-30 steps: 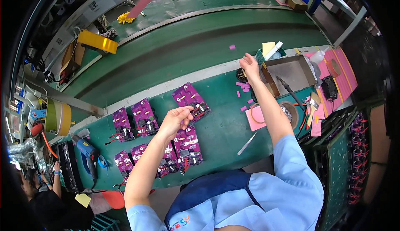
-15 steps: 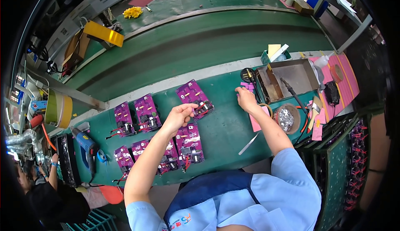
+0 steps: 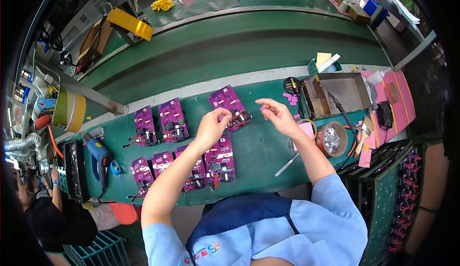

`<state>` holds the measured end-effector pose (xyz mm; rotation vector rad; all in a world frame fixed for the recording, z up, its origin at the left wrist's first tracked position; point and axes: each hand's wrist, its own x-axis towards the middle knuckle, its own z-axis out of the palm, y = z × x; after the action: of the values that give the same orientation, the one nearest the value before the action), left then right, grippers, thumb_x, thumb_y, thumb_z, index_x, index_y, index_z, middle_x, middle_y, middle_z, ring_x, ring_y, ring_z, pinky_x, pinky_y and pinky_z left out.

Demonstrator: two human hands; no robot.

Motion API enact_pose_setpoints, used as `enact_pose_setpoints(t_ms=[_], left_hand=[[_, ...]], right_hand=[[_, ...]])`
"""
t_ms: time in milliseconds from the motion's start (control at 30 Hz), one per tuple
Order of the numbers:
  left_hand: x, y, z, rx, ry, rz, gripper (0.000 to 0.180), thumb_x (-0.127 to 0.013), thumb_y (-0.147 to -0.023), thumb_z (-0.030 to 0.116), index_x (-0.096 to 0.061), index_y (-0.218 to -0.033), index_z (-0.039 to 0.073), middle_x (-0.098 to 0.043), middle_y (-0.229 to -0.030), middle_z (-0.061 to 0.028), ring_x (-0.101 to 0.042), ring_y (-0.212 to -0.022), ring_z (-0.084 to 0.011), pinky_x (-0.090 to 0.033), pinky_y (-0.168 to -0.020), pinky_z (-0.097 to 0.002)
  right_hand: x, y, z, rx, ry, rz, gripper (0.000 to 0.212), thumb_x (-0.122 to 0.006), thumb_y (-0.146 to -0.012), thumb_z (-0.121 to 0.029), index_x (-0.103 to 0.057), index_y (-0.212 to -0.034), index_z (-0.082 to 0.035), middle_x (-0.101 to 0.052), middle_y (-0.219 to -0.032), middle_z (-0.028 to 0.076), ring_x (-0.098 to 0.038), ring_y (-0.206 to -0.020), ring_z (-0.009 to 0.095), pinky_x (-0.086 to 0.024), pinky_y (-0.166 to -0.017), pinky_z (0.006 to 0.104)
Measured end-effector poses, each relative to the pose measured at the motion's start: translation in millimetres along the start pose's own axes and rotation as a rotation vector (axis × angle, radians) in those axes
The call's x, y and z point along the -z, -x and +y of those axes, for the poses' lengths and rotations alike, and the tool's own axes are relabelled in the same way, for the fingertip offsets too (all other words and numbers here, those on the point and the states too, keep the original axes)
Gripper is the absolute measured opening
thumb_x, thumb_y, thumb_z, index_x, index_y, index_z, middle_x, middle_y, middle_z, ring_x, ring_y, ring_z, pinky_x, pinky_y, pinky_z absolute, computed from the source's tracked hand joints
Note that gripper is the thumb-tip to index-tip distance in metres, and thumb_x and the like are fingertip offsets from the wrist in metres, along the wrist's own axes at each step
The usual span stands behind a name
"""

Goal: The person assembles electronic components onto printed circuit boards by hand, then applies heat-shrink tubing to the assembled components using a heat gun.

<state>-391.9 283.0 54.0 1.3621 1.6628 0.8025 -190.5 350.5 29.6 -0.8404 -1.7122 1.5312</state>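
Note:
My left hand is closed in a pinch at the near left edge of a purple circuit board. What its fingertips hold is too small to make out. Black parts and red wires sit on that board's near end. To the right of it, my right hand hovers above the green bench with a small pink piece at its thumb and fingertips. More small pink pieces lie beyond this hand. Several other purple boards stand in two rows to the left, partly behind my left forearm.
On the right are a soldering iron, a metal tray, a bowl of silvery scraps, a brush and tweezers. A blue heat gun lies at left, near another person.
My right hand has come left from beside the loose pink pieces toward the board, a pink piece now at its fingertips. My left hand stays pinched by the board. The whole view has shifted slightly.

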Motion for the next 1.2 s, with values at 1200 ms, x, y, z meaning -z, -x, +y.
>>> enact_pose_setpoints(t_ms=[1200], left_hand=[[6,-12,7,-0.071,-0.061,0.151,0.018,-0.044,-0.079,0.011,-0.055,-0.09,0.002,-0.054,-0.067,-0.0048,-0.048,-0.055,-0.0112,-0.039,-0.053,-0.0241]], right_hand=[[-17,-39,-10,0.341,0.624,-0.105,0.015,-0.061,-0.067,-0.016,-0.06,-0.075,-0.004,-0.059,-0.068,0.01,-0.055,-0.059,0.022,-0.042,-0.055,0.0305]])
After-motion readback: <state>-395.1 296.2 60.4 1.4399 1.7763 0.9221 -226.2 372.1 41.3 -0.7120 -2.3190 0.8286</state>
